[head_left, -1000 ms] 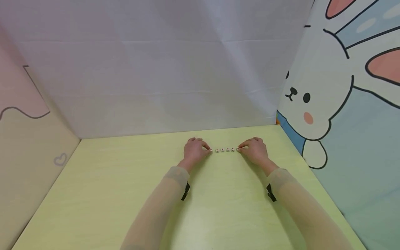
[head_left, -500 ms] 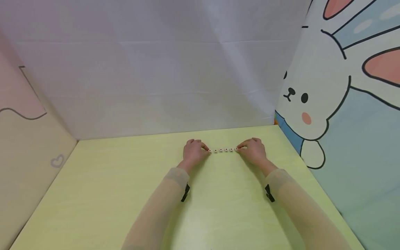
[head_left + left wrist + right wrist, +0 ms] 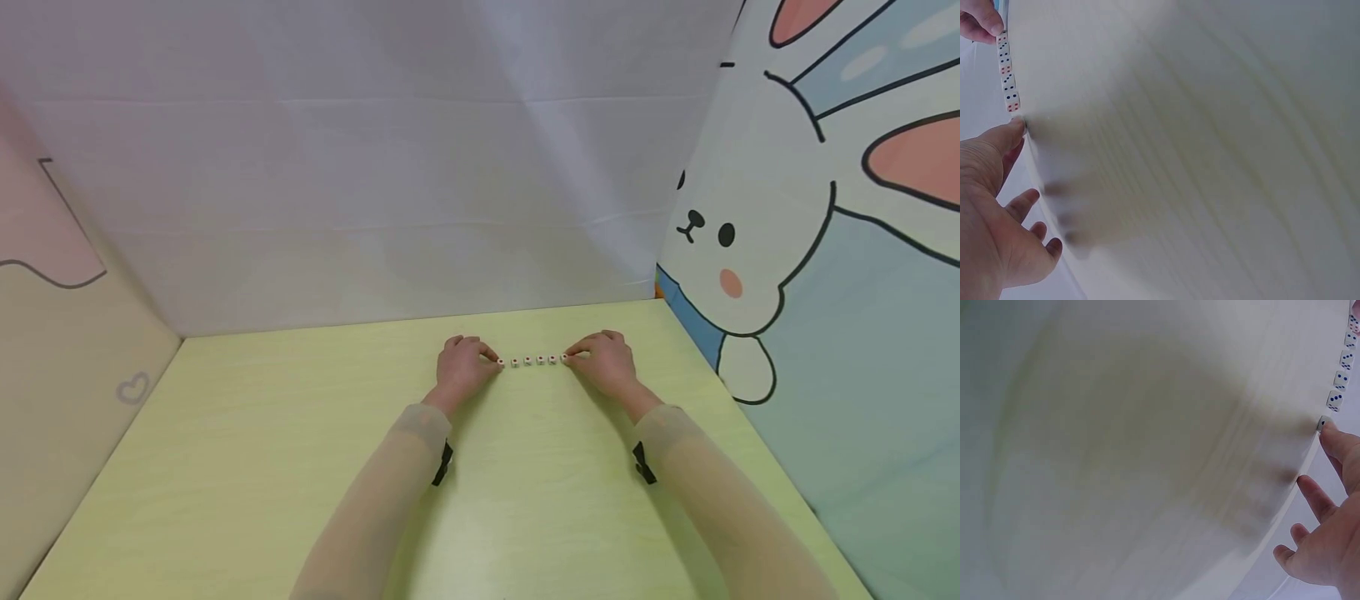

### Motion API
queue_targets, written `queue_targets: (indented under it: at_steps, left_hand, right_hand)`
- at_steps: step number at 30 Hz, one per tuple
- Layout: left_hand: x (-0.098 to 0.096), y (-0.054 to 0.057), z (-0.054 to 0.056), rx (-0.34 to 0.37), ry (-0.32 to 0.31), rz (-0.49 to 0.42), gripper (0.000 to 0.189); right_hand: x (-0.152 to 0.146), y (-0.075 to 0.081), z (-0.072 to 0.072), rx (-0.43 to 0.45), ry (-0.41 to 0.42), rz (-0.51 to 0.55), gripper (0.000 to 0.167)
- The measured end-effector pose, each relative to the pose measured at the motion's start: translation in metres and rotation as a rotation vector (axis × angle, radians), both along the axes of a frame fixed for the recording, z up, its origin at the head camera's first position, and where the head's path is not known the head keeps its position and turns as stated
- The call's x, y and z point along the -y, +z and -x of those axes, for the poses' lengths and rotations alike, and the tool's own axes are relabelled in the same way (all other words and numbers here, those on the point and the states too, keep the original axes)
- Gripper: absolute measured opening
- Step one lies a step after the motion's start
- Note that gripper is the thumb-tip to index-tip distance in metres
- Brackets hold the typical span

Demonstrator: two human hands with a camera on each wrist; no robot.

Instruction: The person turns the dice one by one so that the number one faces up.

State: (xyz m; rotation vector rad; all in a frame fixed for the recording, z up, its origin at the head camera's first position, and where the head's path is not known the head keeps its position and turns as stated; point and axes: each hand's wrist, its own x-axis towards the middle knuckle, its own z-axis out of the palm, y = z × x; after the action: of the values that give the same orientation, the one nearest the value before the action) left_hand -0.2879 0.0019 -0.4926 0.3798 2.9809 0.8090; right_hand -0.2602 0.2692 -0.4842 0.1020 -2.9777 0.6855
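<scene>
Several small white dice (image 3: 527, 361) stand in a short row near the back of the table, each with a red pip on top. At the row's left end, the thumb and finger of my left hand (image 3: 460, 367) pinch a die (image 3: 501, 363). My right hand (image 3: 604, 363) likewise pinches the die (image 3: 565, 358) at the right end. Narrow gaps part the dice in the head view. In the left wrist view, the end die is mostly hidden by the left thumb (image 3: 1007, 136). The right wrist view shows the right end die (image 3: 1322, 424) at the right fingertips.
The pale yellow table (image 3: 300, 450) ends at a white cloth backdrop (image 3: 375, 183). A rabbit-printed panel (image 3: 750, 250) borders it on the right, and a pink and cream panel (image 3: 67, 350) on the left. Both forearms reach in from the front.
The head view has shifted slightly, so everything sits a little further left in it. Both hands stay at the ends of the row, still pinching the end dice.
</scene>
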Motion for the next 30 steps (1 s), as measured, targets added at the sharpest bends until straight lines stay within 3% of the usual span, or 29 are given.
queue_targets:
  at_steps: [19,24,30]
  left_hand:
    - [0.020,0.010,0.004,-0.003,0.004,0.013,0.030]
    - [0.027,0.012,0.002,-0.028,-0.046,0.034,0.032]
    - [0.031,0.026,-0.008,-0.043,-0.104,0.048,0.034]
  right_hand:
    - [0.000,0.003,0.001,-0.002,0.001,-0.038,0.023]
    - [0.002,0.004,0.001,-0.011,0.007,-0.034,0.023]
    - [0.002,0.005,-0.001,-0.025,0.009,-0.048,0.023]
